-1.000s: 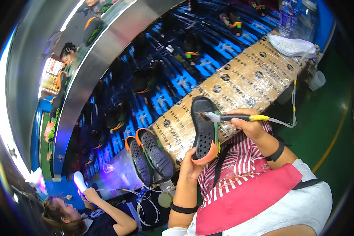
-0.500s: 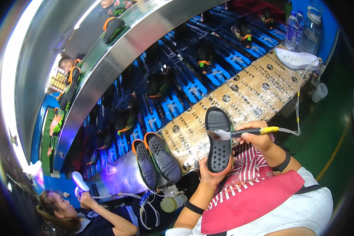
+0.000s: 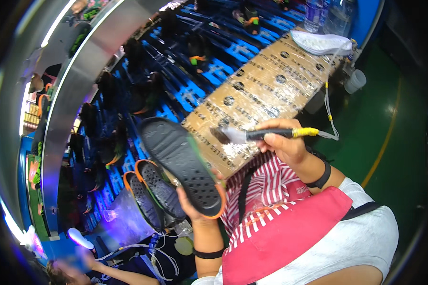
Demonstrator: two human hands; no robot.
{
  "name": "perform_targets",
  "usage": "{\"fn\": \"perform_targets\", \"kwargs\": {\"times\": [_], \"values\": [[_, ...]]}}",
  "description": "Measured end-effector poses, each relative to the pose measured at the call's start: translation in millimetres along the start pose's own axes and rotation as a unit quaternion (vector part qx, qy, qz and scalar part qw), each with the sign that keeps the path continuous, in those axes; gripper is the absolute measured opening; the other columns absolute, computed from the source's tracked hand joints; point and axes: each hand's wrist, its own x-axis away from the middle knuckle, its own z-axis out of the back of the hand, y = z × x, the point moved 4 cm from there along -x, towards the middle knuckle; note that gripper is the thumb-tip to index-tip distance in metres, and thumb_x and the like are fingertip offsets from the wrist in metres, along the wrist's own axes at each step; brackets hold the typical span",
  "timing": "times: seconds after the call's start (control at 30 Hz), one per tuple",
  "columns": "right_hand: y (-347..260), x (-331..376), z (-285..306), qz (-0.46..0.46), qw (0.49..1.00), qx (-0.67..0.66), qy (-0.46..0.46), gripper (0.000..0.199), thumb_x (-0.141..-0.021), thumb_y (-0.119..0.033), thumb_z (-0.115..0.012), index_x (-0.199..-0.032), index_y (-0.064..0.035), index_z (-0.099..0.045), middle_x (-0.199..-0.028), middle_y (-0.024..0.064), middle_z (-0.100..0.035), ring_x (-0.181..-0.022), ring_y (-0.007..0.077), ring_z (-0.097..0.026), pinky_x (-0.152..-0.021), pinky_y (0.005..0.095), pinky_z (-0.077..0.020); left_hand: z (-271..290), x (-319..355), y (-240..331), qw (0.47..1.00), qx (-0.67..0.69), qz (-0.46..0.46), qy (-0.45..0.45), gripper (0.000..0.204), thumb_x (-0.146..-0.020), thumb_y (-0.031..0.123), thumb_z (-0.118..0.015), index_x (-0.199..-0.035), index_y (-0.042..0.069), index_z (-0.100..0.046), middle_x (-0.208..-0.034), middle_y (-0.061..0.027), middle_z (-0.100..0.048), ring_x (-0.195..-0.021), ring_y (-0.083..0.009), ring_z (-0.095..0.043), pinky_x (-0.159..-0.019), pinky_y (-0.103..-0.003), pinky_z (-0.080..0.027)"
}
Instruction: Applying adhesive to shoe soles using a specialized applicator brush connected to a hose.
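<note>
Gripped by its heel end, a black shoe sole (image 3: 183,156) rests tilted in my left hand (image 3: 191,205), its underside facing up. The sole has a ribbed forefoot, small holes toward the heel and an orange and green edge. My right hand (image 3: 284,146) is closed round the dark handle of a brush (image 3: 238,135). Its bristles point left and are apart from the sole. A clear tube (image 3: 330,111) runs from the yellow end of the handle. Two similar orange-edged soles (image 3: 159,187) stand side by side to the left of my left hand.
A cardboard-covered bench (image 3: 266,88) spans the middle, beside a rack of blue bars (image 3: 185,90) carrying dark shoes. A white sole (image 3: 321,42) and bottles (image 3: 314,16) are at the far right. A white cup (image 3: 355,80) hangs off the bench end. A co-worker's arm (image 3: 123,273) reaches in at lower left.
My left hand has carried the sole left and nearer the standing pair. The brush, over the sole before, is now clear of it, above the cardboard. The whole view has shifted.
</note>
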Motion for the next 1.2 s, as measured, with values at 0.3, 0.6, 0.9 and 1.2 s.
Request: {"fn": "perform_targets", "kwargs": {"times": [0.3, 0.6, 0.9, 1.2], "values": [[2.9, -6.1, 22.1, 0.017, 0.996, -0.028, 0.086, 0.028, -0.08, -0.012, -0.058, -0.101, 0.0067, -0.056, -0.076, 0.0124, -0.062, -0.06, 0.0129, -0.058, -0.051, 0.0183, -0.043, 2.2, 14.3, 28.5, 0.987, -0.123, -0.081, -0.058, 0.063, -0.085, 0.048, -0.04, -0.128, 0.002, -0.036, -0.115, -0.0272, -0.045, -0.102, -0.0382, -0.046, -0.084, -0.049, -0.041], [5.6, -9.3, 27.4, 0.012, 0.994, 0.004, 0.11, 0.029, -0.08, -0.012, -0.059, -0.102, 0.0066, -0.056, -0.075, 0.0119, -0.063, -0.059, 0.0109, -0.058, -0.049, 0.0167, -0.0421, 0.6, 21.4, 37.1, 0.985, -0.134, -0.088, -0.07, 0.066, -0.084, 0.047, -0.043, -0.125, -0.004, -0.036, -0.114, -0.0256, -0.044, -0.101, -0.0364, -0.048, -0.084, -0.046, -0.044], [9.3, -12.2, 27.2, 0.006, 0.994, 0.017, 0.107, 0.027, -0.08, -0.01, -0.058, -0.101, 0.0071, -0.056, -0.075, 0.0128, -0.063, -0.058, 0.0111, -0.058, -0.048, 0.017, -0.0416, 13.8, 10.6, 56.8, 0.967, -0.227, -0.063, 0.099, 0.059, -0.085, 0.041, -0.041, -0.124, -0.003, -0.038, -0.114, -0.0266, -0.049, -0.101, -0.0415, -0.052, -0.081, -0.046, -0.048], [10.9, -11.4, 27.2, -0.003, 0.993, 0.023, 0.114, 0.027, -0.08, -0.009, -0.058, -0.101, 0.0073, -0.057, -0.075, 0.0127, -0.063, -0.058, 0.0108, -0.058, -0.048, 0.0165, -0.0421, 56.5, -24.2, 82.8, 0.932, -0.293, -0.104, 0.184, 0.038, -0.087, 0.016, -0.043, -0.122, 0.0, -0.041, -0.113, -0.0129, -0.055, -0.1, -0.0246, -0.056, -0.088, -0.037, -0.045]]}}
